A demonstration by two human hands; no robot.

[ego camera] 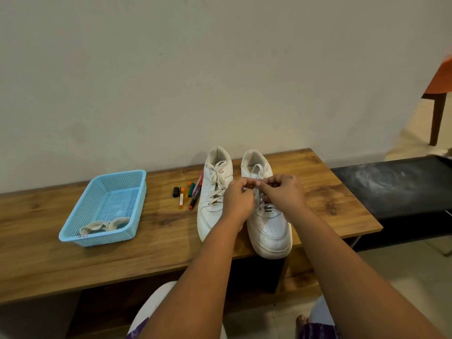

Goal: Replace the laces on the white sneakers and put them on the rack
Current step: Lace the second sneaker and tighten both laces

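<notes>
Pinching the lace (255, 184) over the right sneaker (266, 216), both hands meet above its tongue: the left hand (238, 199) curls its fingers round a strand from the left side, and the right hand (283, 192) nips another strand between thumb and fingertips, so the two hands almost touch. That sneaker stands at the near edge of the wooden tabletop (159, 241), its toe jutting slightly past the edge toward the person. The left sneaker (214, 192) sits just beside it, laced, heel toward the wall, with the left wrist crossing its toe. A cluster of markers (189, 194) lies just left of the left sneaker. Further left, well apart from the shoes, a blue basket (105, 206) holds a bundle of pale laces (102, 227) in its near corner. Bare wood shows between basket and markers and to the right of the right sneaker, up to the tabletop's right edge, where a black bench (396, 184) adjoins.
</notes>
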